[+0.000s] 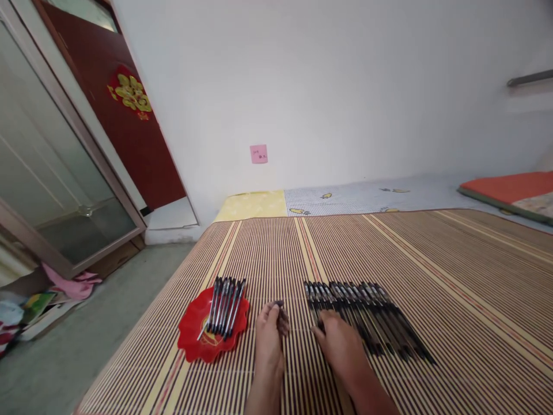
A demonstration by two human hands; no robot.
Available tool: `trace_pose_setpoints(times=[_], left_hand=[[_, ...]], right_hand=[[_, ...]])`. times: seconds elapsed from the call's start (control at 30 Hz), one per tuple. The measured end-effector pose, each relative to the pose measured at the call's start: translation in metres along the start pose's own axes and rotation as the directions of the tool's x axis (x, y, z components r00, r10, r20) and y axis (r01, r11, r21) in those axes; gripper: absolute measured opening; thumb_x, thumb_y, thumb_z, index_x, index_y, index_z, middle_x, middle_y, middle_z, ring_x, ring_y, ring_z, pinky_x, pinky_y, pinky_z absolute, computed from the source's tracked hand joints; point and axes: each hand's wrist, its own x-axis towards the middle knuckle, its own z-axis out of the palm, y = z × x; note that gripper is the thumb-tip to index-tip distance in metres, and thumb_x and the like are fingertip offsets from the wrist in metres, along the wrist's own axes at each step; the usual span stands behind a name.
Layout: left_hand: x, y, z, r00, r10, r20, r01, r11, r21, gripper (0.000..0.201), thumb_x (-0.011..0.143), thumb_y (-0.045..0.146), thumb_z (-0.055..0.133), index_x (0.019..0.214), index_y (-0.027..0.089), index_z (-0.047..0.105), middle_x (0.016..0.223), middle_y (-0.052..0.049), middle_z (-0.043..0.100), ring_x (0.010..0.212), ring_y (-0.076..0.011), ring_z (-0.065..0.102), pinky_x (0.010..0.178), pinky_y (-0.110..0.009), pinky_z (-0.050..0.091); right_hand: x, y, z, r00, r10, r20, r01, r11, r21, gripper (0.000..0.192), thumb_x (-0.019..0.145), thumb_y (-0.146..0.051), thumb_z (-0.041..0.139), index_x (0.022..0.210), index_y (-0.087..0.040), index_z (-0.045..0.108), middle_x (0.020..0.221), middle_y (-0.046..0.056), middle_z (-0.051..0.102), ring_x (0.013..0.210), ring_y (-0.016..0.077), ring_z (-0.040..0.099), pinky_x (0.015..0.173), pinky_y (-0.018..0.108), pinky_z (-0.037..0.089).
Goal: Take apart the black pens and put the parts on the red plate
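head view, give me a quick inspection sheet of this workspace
surface: striped woven mat over a bed, patterned sheet showing at the far edge
job's things: row of dark pens side by side on the mat; several more pens in the red plate
clutter: pink cloth and mixed items on the floor at left
grippers: left hand holds a small dark piece, too small to identify; right hand rests at the near end of the pen row
cables: nothing seen
surroundings: white wall with a pink note, dark red door, glass panel, orange cushion
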Motion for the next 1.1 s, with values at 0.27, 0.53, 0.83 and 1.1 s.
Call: trace_pose_setpoints(times=[0.27,0.53,0.83,1.1], left_hand=[[-0.002,-0.008,-0.007,0.995,0.000,0.104,-0.030,0.956,0.291,0.038,0.068,0.052,0.075,0.073,0.018,0.058,0.052,0.003,0.055,0.043,-0.0098,0.046,0.044,-0.022,0.033],[0.000,-0.018,-0.010,0.987,0.035,0.155,-0.111,0.852,0.511,0.043,0.068,0.059,0.073,0.063,0.018,0.060,0.059,-0.002,0.060,0.058,-0.0165,0.056,0.054,-0.026,0.041],[-0.007,0.000,-0.005,0.989,-0.128,0.075,0.118,0.985,0.129,0.053,0.061,0.064,0.078,0.074,0.020,0.052,0.046,0.011,0.039,0.037,-0.0057,0.031,0.038,-0.019,0.022],[-0.005,0.000,-0.006,0.977,-0.201,0.076,0.191,0.974,0.120,0.050,0.057,0.054,0.082,0.077,0.020,0.051,0.045,0.013,0.035,0.036,-0.0034,0.025,0.039,-0.018,0.015]], right_hand=[[-0.006,-0.007,0.002,0.999,0.016,0.034,-0.017,1.000,0.024,0.013,0.090,-0.020,0.056,0.096,-0.014,0.067,0.093,0.014,0.076,0.088,0.0254,0.074,0.069,0.029,0.044],[-0.010,-0.023,0.012,0.996,-0.082,-0.020,0.079,0.824,0.562,0.016,0.083,-0.028,0.058,0.072,-0.018,0.065,0.068,0.005,0.071,0.065,0.0198,0.066,0.057,0.026,0.041],[0.040,0.035,-0.036,0.979,-0.045,-0.200,0.127,0.898,0.421,0.029,0.087,-0.023,0.047,0.097,-0.015,0.073,0.100,0.011,0.075,0.096,0.0239,0.068,0.086,0.031,0.047],[0.043,0.013,-0.012,1.000,0.002,-0.001,-0.002,0.986,0.164,0.023,0.088,-0.016,0.052,0.089,-0.019,0.074,0.092,0.008,0.075,0.087,0.0212,0.069,0.068,0.026,0.039]])
